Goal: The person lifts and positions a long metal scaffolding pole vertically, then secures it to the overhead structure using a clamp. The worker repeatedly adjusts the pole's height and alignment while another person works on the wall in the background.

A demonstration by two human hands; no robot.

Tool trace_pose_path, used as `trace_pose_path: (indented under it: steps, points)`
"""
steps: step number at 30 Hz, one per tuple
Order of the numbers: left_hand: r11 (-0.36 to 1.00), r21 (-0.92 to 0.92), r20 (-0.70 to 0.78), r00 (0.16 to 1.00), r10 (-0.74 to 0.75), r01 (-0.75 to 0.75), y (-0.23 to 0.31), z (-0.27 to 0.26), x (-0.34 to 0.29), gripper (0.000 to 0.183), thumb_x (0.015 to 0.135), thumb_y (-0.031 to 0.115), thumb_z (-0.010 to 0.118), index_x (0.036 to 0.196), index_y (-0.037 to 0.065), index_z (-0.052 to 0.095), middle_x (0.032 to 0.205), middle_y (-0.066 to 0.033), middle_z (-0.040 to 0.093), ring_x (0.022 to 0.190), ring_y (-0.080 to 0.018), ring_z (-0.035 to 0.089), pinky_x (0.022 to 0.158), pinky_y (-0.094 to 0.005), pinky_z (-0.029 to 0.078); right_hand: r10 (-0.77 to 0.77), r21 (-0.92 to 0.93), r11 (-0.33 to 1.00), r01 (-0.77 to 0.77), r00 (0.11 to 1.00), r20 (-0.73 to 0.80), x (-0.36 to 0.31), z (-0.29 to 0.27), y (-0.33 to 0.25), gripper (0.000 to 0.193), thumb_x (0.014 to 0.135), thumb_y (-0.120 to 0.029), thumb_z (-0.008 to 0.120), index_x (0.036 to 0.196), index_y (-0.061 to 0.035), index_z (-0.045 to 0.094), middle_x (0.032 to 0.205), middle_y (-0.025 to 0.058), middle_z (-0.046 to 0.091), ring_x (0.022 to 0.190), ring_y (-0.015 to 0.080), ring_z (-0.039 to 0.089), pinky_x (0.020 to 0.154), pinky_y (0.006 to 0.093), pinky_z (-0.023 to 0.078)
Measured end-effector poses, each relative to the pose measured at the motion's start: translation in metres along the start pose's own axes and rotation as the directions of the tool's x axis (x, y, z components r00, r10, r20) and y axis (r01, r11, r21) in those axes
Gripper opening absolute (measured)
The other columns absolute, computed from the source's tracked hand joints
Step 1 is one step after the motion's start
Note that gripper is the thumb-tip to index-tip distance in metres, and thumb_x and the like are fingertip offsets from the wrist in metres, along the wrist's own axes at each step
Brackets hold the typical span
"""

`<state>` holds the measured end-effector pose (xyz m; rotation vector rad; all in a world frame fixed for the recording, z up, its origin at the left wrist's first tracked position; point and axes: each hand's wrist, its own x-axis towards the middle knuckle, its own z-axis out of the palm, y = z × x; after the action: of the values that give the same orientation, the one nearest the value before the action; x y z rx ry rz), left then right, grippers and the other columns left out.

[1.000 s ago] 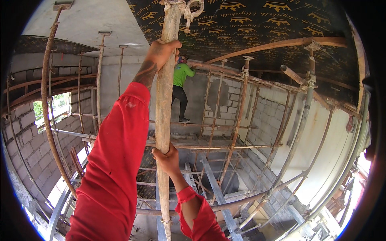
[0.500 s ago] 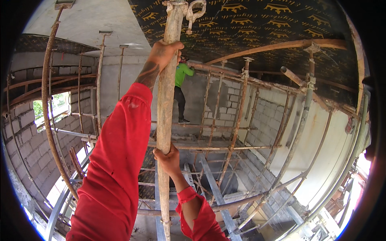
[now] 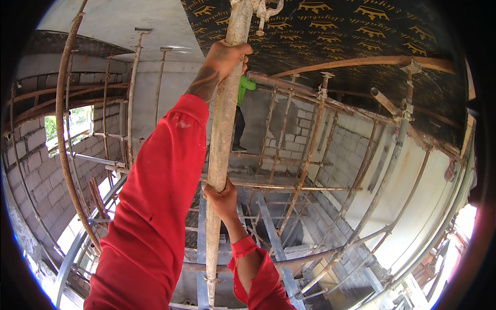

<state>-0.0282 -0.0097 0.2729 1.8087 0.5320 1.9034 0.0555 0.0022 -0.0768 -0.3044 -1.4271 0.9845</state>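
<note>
A long, worn metal prop pole [image 3: 223, 129] stands in front of me, nearly upright, its top leaning slightly right. High on it my left hand [image 3: 227, 59] is closed, fingers wrapped round the shaft. Lower down my right hand [image 3: 222, 199] grips the same pole from the right side. A rusty scaffold clamp [image 3: 267, 13] hangs at the pole's upper end, partly cut off by the picture's edge. The pole narrows to a thinner section below a collar [image 3: 211, 279]. Both my arms wear red sleeves.
Black formwork panels [image 3: 330, 31] with gold print cover the ceiling. Behind the pole, a co-worker in a green top [image 3: 247, 85] stands on scaffolding, partly hidden. Scaffold tubes [image 3: 310, 139] cross the right side; upright props [image 3: 135, 98] stand left, near a block-wall window [image 3: 70, 126].
The pole's upper part and my left hand have shifted right and slightly up, covering more of the co-worker. My right hand has moved slightly right. Both grips stay closed.
</note>
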Motion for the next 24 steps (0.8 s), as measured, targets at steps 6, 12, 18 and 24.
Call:
trace_pose_path:
  steps: [6, 12, 18, 24]
  points:
    - [1.000, 0.022, 0.008, 1.000, 0.016, -0.016, -0.0012, -0.0016, 0.0012, 0.024, 0.089, 0.017, 0.069, 0.100, -0.005, 0.069, 0.071, -0.0106, 0.065, 0.059, -0.0202, 0.059, 0.059, -0.0355, 0.049, 0.007, -0.060, 0.998, -0.007, 1.000, -0.004, -0.0021, -0.0001, -0.0064, 0.021, 0.090, -0.006, 0.072, 0.105, 0.0024, 0.060, 0.083, 0.0054, 0.066, 0.065, 0.0103, 0.061, 0.058, 0.0283, 0.051]
    - [1.000, 0.008, -0.018, 1.000, 0.003, -0.003, -0.0012, 0.0001, -0.0004, 0.024, 0.088, 0.017, 0.069, 0.099, -0.004, 0.068, 0.070, -0.0108, 0.064, 0.058, -0.0198, 0.059, 0.059, -0.0352, 0.049, -0.008, -0.040, 0.999, 0.008, 1.000, -0.013, -0.0023, 0.0011, -0.0038, 0.019, 0.089, -0.007, 0.072, 0.103, 0.0012, 0.060, 0.081, 0.0046, 0.065, 0.065, 0.0102, 0.061, 0.058, 0.0280, 0.050]
    - [1.000, 0.010, 0.007, 1.000, -0.005, 0.005, 0.0012, -0.0001, -0.0014, 0.025, 0.088, 0.021, 0.068, 0.096, -0.003, 0.068, 0.071, -0.0110, 0.065, 0.059, -0.0194, 0.060, 0.059, -0.0352, 0.049, 0.000, -0.014, 1.000, 0.000, 1.000, 0.003, -0.0018, 0.0000, -0.0028, 0.020, 0.089, -0.007, 0.072, 0.103, 0.0009, 0.060, 0.081, 0.0043, 0.065, 0.065, 0.0099, 0.061, 0.058, 0.0278, 0.051]
    - [0.996, 0.086, -0.012, 1.000, 0.011, -0.010, -0.0005, -0.0019, 0.0005, 0.026, 0.085, 0.018, 0.073, 0.095, -0.005, 0.068, 0.077, -0.0107, 0.067, 0.061, -0.0197, 0.065, 0.058, -0.0351, 0.055, -0.014, -0.018, 1.000, 0.014, 1.000, -0.001, -0.0008, -0.0016, -0.0024, 0.025, 0.088, -0.008, 0.073, 0.107, 0.0022, 0.061, 0.081, 0.0042, 0.065, 0.066, 0.0094, 0.061, 0.058, 0.0271, 0.051]
